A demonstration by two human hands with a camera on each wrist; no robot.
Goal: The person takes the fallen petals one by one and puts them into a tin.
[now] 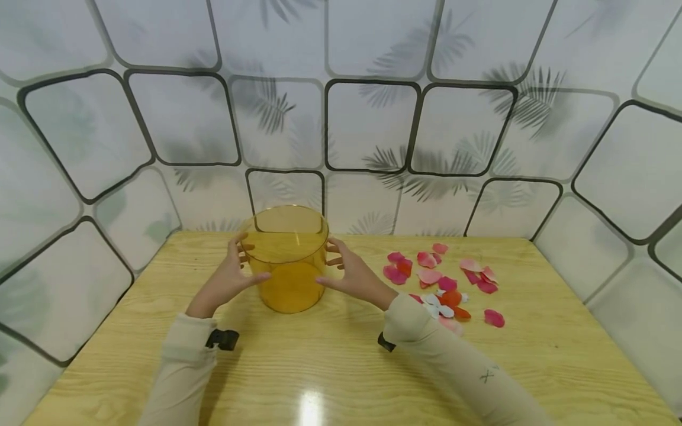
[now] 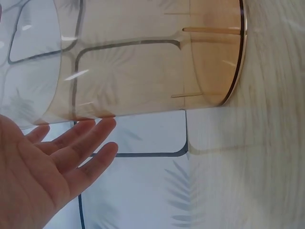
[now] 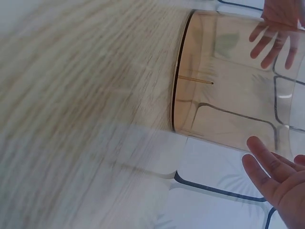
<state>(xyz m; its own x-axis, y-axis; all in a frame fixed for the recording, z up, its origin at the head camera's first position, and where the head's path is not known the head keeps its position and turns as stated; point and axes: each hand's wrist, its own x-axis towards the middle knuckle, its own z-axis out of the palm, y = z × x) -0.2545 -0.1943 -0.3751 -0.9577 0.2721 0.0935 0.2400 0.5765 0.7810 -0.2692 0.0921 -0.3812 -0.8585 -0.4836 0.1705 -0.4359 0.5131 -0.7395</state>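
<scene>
A clear amber plastic cylinder [image 1: 290, 284], open at the top, stands upright on the wooden table in the head view. My left hand [image 1: 229, 278] is at its left side and my right hand [image 1: 354, 275] at its right, thumbs toward its front. In the left wrist view, the left hand [image 2: 52, 167] has extended fingers, with some tips right at the clear wall. The right wrist view shows the right hand [image 3: 276, 176] with spread, fairly straight fingers beside the wall. Through the cylinder [image 3: 233, 76] the other hand's fingers show.
Loose flower petals [image 1: 428, 276] in pink, red, orange and white lie scattered on the table [image 1: 330, 373] to the right, partly behind the right sleeve [image 1: 453, 355]. A patterned curtain [image 1: 367, 124] surrounds the table's back and sides.
</scene>
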